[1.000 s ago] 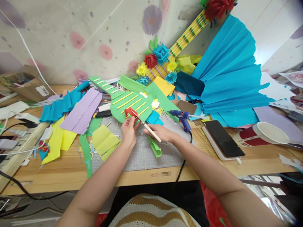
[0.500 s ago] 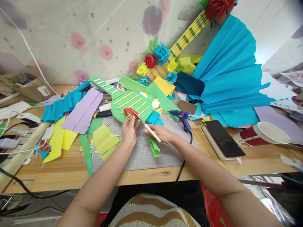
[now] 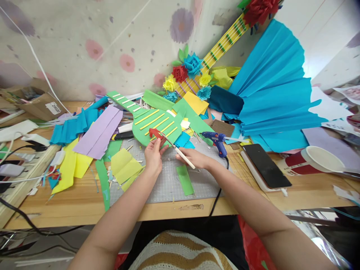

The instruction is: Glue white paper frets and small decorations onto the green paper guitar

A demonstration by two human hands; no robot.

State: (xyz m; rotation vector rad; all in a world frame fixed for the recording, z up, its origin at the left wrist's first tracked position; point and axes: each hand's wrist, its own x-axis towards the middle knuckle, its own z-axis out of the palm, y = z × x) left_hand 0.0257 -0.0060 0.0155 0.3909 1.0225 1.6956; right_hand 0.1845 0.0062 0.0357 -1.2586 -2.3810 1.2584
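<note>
Between the fingertips of my left hand [image 3: 153,154] is a small piece of red paper [image 3: 155,132]. My right hand [image 3: 194,157] grips scissors [image 3: 184,155] with a pale handle, and their blades reach left to the red paper. Both hands are above a grey cutting mat [image 3: 168,183]. Just beyond them lies a green paper guitar shape [image 3: 140,127] with yellow and white strips on it. A green paper strip [image 3: 185,180] rests on the mat below my right hand.
A blue glue gun [image 3: 217,141] lies right of my right hand, its cord running off the front edge. Further right are a phone [image 3: 266,165] and a paper cup [image 3: 312,160]. Purple paper [image 3: 98,131] and yellow-green paper [image 3: 125,167] lie left. A flower-decorated yellow guitar [image 3: 222,45] leans behind.
The scissors have shifted slightly right and down in my right hand. The red paper has turned a little in my left fingers. The curled green strip now lies flatter.
</note>
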